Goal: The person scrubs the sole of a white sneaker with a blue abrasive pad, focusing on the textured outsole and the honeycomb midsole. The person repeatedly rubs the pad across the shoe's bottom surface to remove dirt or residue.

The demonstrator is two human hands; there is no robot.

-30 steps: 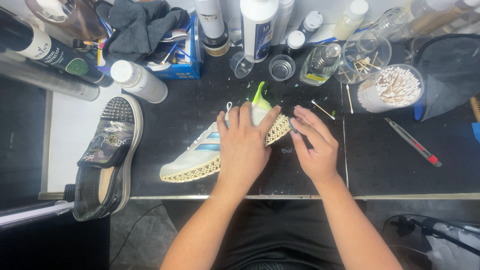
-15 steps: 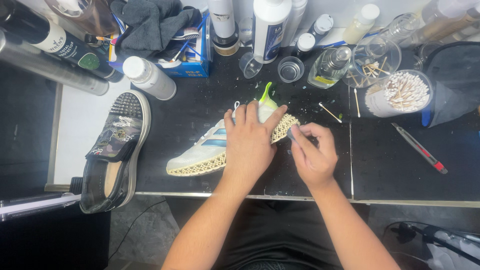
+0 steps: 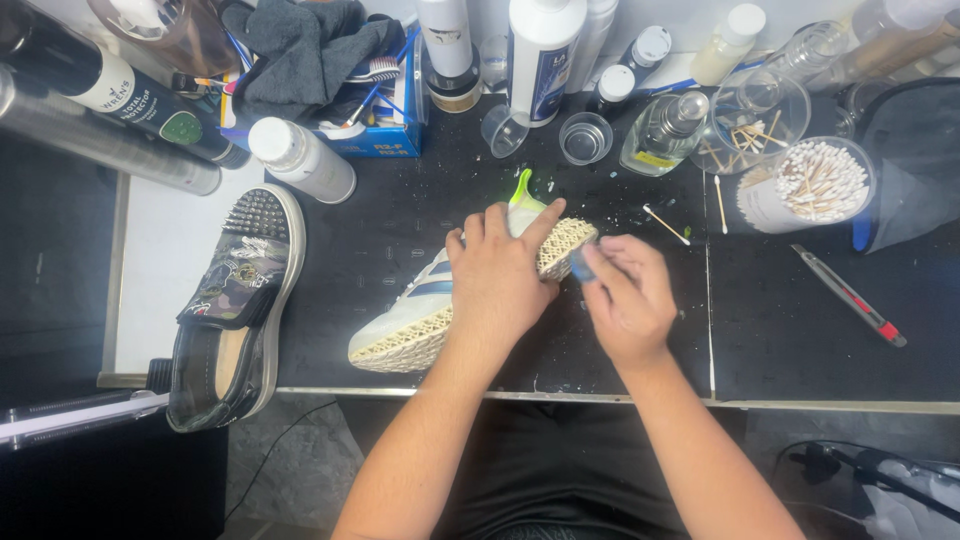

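1. The left hand [image 3: 500,280] lay spread over the heel half of a white sneaker [image 3: 405,320], fingers wrapped across the upper and pressing it down on the black mat [image 3: 780,330], near the front edge.
2. Just beside it, the right hand [image 3: 630,300] had its fingertips pressed together, pinching a small blue-grey tool [image 3: 580,265] against the cream lattice sole [image 3: 565,243] at the heel. What kind of tool it was could not be told.
3. In my judgement the open lattice could snag or tear if the tool dug in at an angle, and the shoe could roll if the holding hand eased.
4. To the left, a dark studded shoe [image 3: 230,310] lay partly off the mat.
5. To the right lay loose cotton swabs [image 3: 665,224] and a red-tipped utility knife [image 3: 850,295], well apart from the hands.
6. Farther back stood small clear cups [image 3: 585,137], a tub of swabs [image 3: 810,185] and bottles [image 3: 540,50]; a slipping elbow or jerked shoe might topple them and spill liquid.
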